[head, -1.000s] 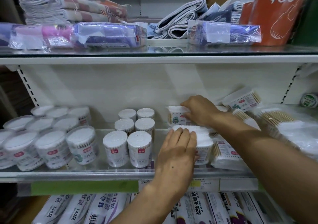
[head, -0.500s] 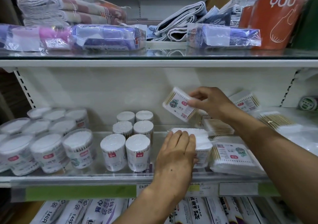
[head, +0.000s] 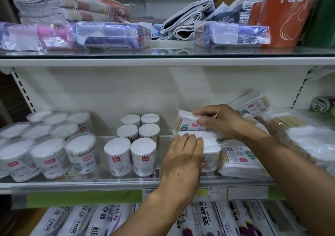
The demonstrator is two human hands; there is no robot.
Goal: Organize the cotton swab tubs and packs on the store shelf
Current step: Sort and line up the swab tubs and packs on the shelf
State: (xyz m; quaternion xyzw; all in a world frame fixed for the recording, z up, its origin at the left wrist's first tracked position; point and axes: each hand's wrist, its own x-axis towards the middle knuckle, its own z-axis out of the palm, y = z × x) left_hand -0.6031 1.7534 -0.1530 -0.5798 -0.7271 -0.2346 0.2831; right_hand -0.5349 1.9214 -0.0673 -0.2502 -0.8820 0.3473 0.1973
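On the glass middle shelf (head: pixel 90 180), my right hand (head: pixel 220 120) grips a flat cotton swab pack (head: pixel 184 124) and holds it upright just behind another upright pack (head: pixel 208 144). My left hand (head: pixel 183 158) lies flat against the front and top of that front pack. Another swab pack (head: pixel 239 161) lies flat to the right, and one more (head: pixel 253 106) leans on the back wall. Several narrow swab tubs (head: pixel 130 141) stand in two columns left of my hands. Wider round tubs (head: pixel 50 150) cluster at the far left.
Loose bagged swabs (head: pixel 299 132) pile up at the shelf's right end. The upper shelf holds bagged towels (head: pixel 108 36) and an orange pack (head: pixel 282 16). Boxed wrap rolls (head: pixel 208 221) fill the lower shelf. A tape roll (head: pixel 321 104) sits at far right.
My right hand lifted a swab pack from the back, turned it, and has brought it down upright behind the front pack. My left hand has stayed on the front pack.
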